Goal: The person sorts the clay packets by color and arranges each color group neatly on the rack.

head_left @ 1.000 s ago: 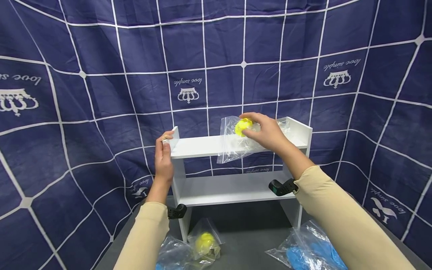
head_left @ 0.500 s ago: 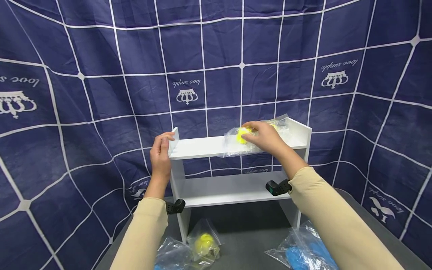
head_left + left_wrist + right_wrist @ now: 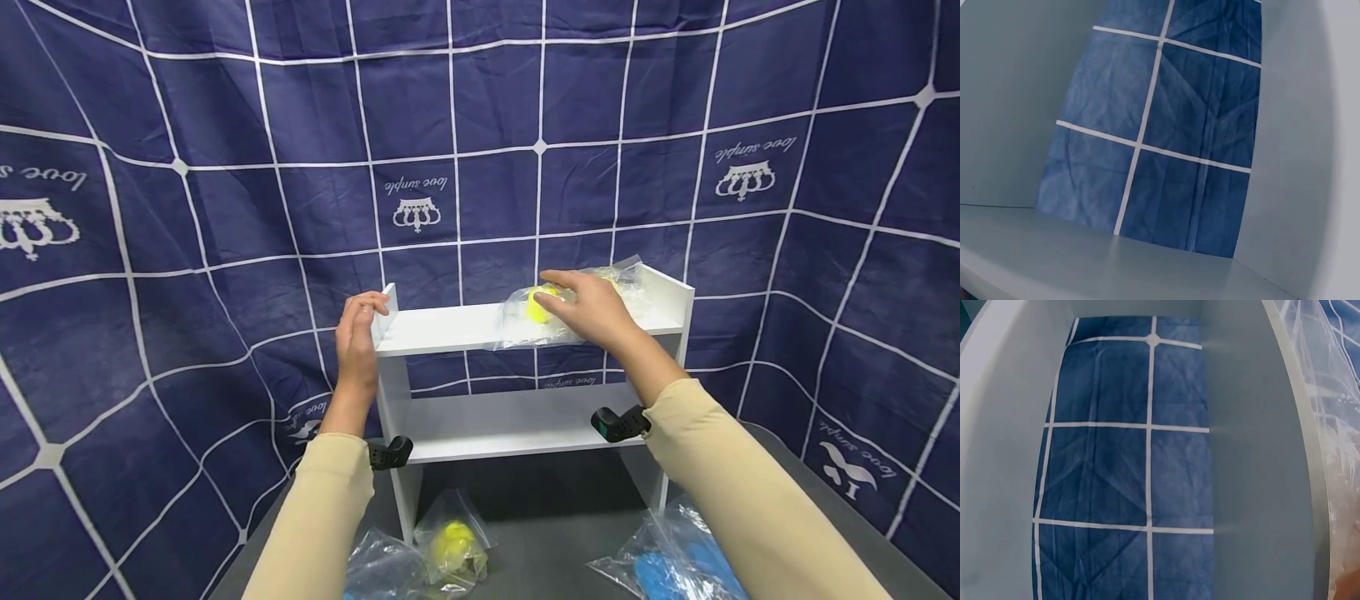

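A white two-tier shelf [image 3: 450,325] stands ahead in the head view. My left hand [image 3: 356,342] holds its left side panel at the top, fingers over the edge. On the top board, towards the right, lies a clear zip bag [image 3: 517,321] with a yellow lump [image 3: 538,307] inside; what the lump is cannot be made out. My right hand [image 3: 596,312] is over this bag, thumb and fingers spread apart beside the lump. Behind that hand, another clear bag [image 3: 626,271] shows some yellow. Clear plastic [image 3: 1335,412] hangs past the board edge in the right wrist view.
Under the shelf's left side, a bag with a yellow lump [image 3: 453,546] stands on the dark tabletop [image 3: 540,533]. Beside it lies a clear bag [image 3: 382,567] with something blue. A bag with blue contents [image 3: 675,567] is at front right. A blue gridded curtain [image 3: 495,200] hangs behind.
My right hand has lowered the yellow-lump bag onto the top board, and its fingers have since spread off the lump. The left hand has stayed at the side panel.
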A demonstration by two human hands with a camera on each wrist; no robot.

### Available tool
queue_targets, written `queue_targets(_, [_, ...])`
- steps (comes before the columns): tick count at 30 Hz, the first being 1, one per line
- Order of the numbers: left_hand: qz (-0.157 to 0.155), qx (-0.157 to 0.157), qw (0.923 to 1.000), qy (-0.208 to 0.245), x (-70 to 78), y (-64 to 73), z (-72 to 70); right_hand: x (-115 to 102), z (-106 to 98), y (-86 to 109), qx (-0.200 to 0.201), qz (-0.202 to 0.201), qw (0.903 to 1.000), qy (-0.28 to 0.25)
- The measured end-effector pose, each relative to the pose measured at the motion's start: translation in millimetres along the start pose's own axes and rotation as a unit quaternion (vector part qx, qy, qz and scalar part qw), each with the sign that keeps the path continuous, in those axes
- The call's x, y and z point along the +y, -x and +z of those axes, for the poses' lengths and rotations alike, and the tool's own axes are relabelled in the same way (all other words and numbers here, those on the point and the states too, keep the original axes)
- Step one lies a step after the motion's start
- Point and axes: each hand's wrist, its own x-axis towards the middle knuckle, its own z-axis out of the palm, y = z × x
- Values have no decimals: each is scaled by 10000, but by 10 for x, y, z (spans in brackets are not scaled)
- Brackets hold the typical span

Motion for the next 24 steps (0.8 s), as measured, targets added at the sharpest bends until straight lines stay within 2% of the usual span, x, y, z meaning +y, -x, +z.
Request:
queue_targets(3, [-211, -133, 9996, -112, 21, -16, 8, -25, 0, 33, 471, -230, 9985, 154])
queue_targets(6, [-404, -293, 9987, -67, 30, -28, 7, -69, -9, 75, 1117, -665, 9913, 214])
queue_targets(10, [-509, -407, 9978, 132, 12, -37, 0, -175, -15, 163, 1930, -1478, 9700, 37])
queue_targets(13, [-419, -425, 9980, 197, -9, -42, -1, -286, -1, 273, 2239, -2039, 9528, -222])
queue_targets(15, [-321, -417, 9985, 146, -18, -41, 1, -365, 31, 363, 2293, -2290, 9450, -440])
queue_targets(18, [-200, -370, 9991, 68, -30, -36, 3, -478, 118, 518, 2169, -2549, 9392, -760])
queue_targets(24, [-139, -308, 9994, 49, -52, -34, 5, -604, 428, 850, 1458, -3120, 9295, -1321])
